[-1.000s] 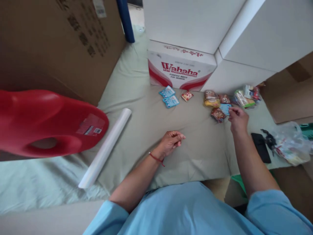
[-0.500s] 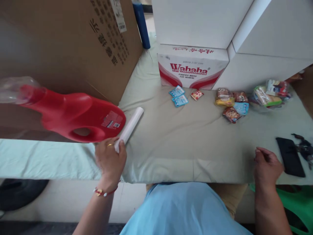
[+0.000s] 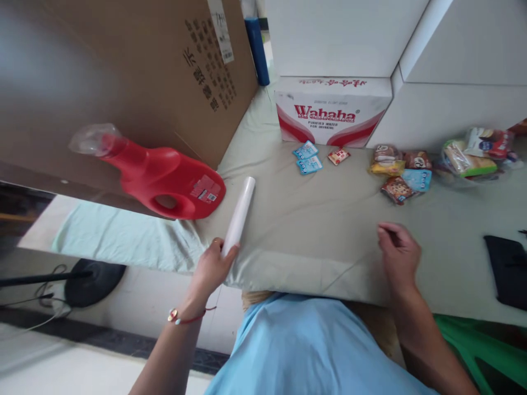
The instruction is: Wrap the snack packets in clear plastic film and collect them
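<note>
Large brown cardboard box (image 3: 123, 82) is standing at far left, printed characters on its side. The counter (image 3: 329, 219), draped in a pale green cloth, is running across the view. Plain white boxes (image 3: 341, 33) are stacking up at the back, and a white-and-red Wahaha water carton (image 3: 331, 112) is sitting under them on the counter.

Red detergent jug (image 3: 164, 175) is lying on its side against the cardboard box, clear-wrapped cap pointing left and handle facing the near edge. White roll (image 3: 239, 214) is lying just right of the jug, angled from the near edge toward the back.

Left hand (image 3: 212, 266) is reaching up from below the counter edge. Its grip is clamping on the near end of the white roll, thumb on the right side. Right hand (image 3: 397, 252) is resting on the cloth well apart from the roll, its grip loosely curled and holding nothing.

Black phone (image 3: 508, 269) is lying at far right. Clear bag of snacks (image 3: 473, 153) is sitting at back right, beside a cluster of snack packets (image 3: 401, 175). Two blue sachets (image 3: 307, 158) are lying in front of the carton.
</note>
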The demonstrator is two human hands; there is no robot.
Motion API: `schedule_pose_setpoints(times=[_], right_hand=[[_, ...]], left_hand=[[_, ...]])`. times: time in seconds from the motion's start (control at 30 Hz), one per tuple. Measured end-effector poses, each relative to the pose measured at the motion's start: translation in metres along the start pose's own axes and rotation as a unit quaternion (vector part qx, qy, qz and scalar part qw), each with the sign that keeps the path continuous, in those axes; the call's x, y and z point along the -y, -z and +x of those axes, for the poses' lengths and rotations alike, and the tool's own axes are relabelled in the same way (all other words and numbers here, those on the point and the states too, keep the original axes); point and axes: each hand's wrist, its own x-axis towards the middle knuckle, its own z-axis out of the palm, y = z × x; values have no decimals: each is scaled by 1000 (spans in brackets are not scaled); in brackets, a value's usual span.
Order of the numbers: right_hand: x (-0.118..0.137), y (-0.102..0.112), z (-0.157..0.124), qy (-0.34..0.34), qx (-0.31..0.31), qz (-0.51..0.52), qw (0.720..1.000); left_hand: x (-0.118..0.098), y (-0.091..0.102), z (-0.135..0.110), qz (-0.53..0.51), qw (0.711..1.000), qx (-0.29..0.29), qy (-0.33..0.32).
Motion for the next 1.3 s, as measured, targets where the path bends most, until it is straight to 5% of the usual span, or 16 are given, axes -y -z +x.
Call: schedule_pose_setpoints(times=[0.1, 0.2, 0.33, 0.43, 0.5, 0.57, 0.63, 0.67, 0.83, 0.93, 1.13, 1.3], right_hand=[[30, -44, -4, -65, 140, 132, 979], [54, -87, -10, -178, 242, 268, 915], [79, -124, -19, -273, 312, 429, 803], [94, -130, -18, -280, 332, 498, 751], [101, -127, -14, -273, 350, 521, 729], [107, -124, -9, -265, 380, 530, 710], [111, -124, -6, -261, 388, 531, 707], [113, -126, -6, -260, 381, 525, 715], [111, -137, -8, -210, 293, 354, 863], [107, -137, -7, -161, 294, 263, 905], [102, -119, 1, -142, 438, 276, 844], [99, -103, 7, -160, 495, 322, 791]], left_hand=[[-22, -14, -35, -238, 962, 137, -4], [-45, -28, -64, -339, 914, 224, -13], [-70, -44, -83, -254, 956, 126, -72], [-76, -47, -85, -257, 959, 78, -90], [-76, -46, -84, -369, 908, 186, -63], [-76, -45, -84, -492, 807, 327, -25], [-77, -45, -83, -548, 733, 404, 7], [-78, -46, -82, -549, 729, 408, 11], [-81, -56, -76, -361, 904, 211, -93], [-76, -63, -75, -324, 914, 213, -122], [-55, -68, -79, -416, 852, 299, -109], [-46, -58, -81, -443, 827, 330, -106]])
